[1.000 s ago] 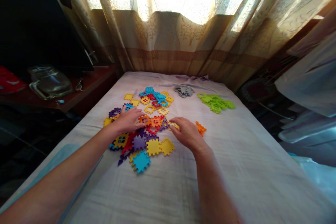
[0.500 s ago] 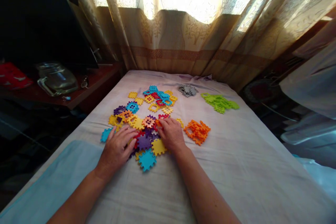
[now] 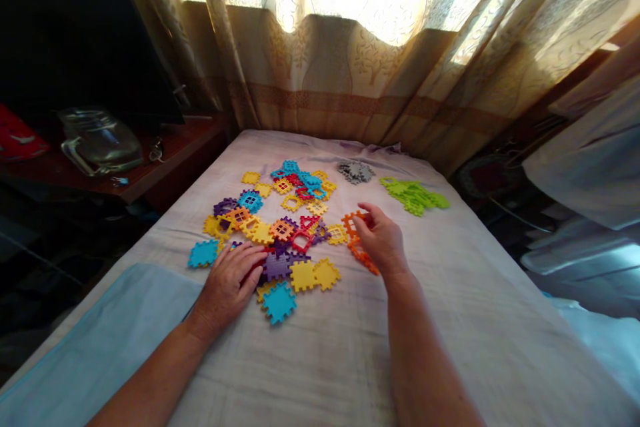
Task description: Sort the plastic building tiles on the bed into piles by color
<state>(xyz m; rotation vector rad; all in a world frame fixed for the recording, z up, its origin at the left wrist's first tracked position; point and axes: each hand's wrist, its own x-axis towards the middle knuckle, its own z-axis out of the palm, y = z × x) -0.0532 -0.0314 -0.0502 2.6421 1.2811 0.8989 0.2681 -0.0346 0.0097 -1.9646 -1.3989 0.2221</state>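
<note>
My right hand (image 3: 383,240) has its fingers closed on an orange piece (image 3: 352,223) over the orange pile (image 3: 363,257). My left hand (image 3: 231,281) lies with fingers spread at the near left of the mixed pile, touching pieces there. Beside its fingertips is a purple square (image 3: 276,265). Near it lie a yellow square (image 3: 303,276), a blue square (image 3: 279,302) and a red frame piece (image 3: 302,240). Another blue square (image 3: 203,253) sits left of my left hand.
Behind are a grey pile (image 3: 355,172) and a green pile (image 3: 415,195) on the bed sheet (image 3: 450,320). A light blue cloth (image 3: 135,320) lies at the left. A glass jug (image 3: 103,143) stands on the dark red table (image 3: 175,157); curtains hang behind.
My right hand has moved right from the mixed pile to the orange pile, with an orange piece now at its fingers. Red and yellow pieces it covered now show. My left hand has barely moved.
</note>
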